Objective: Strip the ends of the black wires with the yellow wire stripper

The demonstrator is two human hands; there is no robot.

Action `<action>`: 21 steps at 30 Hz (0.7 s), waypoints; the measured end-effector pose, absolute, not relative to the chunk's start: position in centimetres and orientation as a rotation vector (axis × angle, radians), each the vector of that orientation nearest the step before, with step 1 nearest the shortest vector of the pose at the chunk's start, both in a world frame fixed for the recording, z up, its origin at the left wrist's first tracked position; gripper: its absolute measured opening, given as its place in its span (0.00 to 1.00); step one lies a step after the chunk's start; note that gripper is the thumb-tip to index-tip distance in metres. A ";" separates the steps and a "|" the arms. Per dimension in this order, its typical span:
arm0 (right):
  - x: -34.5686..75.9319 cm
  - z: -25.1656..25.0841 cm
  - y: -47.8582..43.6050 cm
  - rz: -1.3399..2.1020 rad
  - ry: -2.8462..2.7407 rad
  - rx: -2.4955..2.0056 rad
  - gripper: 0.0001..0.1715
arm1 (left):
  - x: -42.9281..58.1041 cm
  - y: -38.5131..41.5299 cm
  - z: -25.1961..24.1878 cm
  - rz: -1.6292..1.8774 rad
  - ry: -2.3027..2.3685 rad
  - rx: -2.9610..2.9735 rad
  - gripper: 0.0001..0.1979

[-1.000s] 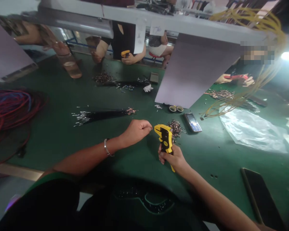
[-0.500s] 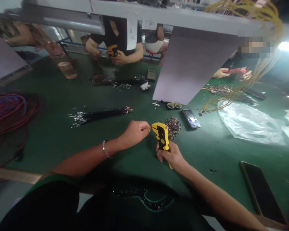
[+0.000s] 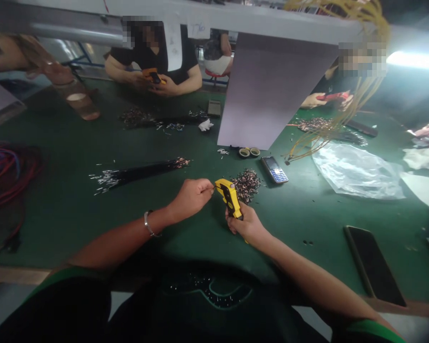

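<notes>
My right hand (image 3: 248,221) is wrapped round the handles of a yellow and black wire stripper (image 3: 229,195), its jaws pointing left. A thin dark wire (image 3: 213,187) is pinched between the thumb and fingers of my left hand (image 3: 191,200), its end at the stripper's jaws. Whether the jaws are closed on it I cannot tell. Just behind the tool lies a pile of small dark cut pieces with coppery bits (image 3: 248,185). To the left a bundle of black wires (image 3: 139,173) rests on the green table, with pale tips at one end and coppery tips at the other.
A keypad phone (image 3: 274,170), two tape rolls (image 3: 249,152) and a clear plastic bag (image 3: 357,169) lie beyond my right hand. A smartphone (image 3: 373,264) is near the front edge. Red cables (image 3: 10,178) coil at left. Co-workers sit opposite, beside a grey divider (image 3: 264,90).
The whole view has shifted, so things appear farther left. My hands keep nearly the same pose, with wire and stripper still together. The co-worker opposite has shifted the orange tool slightly.
</notes>
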State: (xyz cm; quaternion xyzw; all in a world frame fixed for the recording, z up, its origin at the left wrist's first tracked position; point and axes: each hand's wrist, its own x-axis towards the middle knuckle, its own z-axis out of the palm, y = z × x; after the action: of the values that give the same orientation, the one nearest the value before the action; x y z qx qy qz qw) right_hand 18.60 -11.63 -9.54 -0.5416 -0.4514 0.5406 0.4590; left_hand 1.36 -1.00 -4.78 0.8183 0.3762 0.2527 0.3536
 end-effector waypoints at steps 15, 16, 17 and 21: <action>19.0 -8.6 -11.7 1.028 -1.411 -1.520 0.06 | 1.5 -1.5 -5.2 0.812 0.926 2.252 0.09; 19.0 -8.6 -11.7 1.099 -1.367 -1.496 0.07 | 1.4 -1.3 -5.2 0.804 0.945 2.212 0.09; 19.0 -8.5 -11.7 1.187 -1.305 -1.459 0.08 | 1.4 -1.1 -5.1 0.800 0.964 2.169 0.09; 18.9 -8.8 -11.7 1.382 -1.133 -1.348 0.11 | 1.3 -0.9 -5.0 0.797 0.969 2.149 0.09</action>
State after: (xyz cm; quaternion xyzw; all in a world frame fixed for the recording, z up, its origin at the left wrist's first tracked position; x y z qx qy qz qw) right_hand 18.94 -11.73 -8.75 -0.5419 -0.4555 0.5554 0.4363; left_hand 1.32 -0.93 -5.04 0.8179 0.3690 0.3034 0.3208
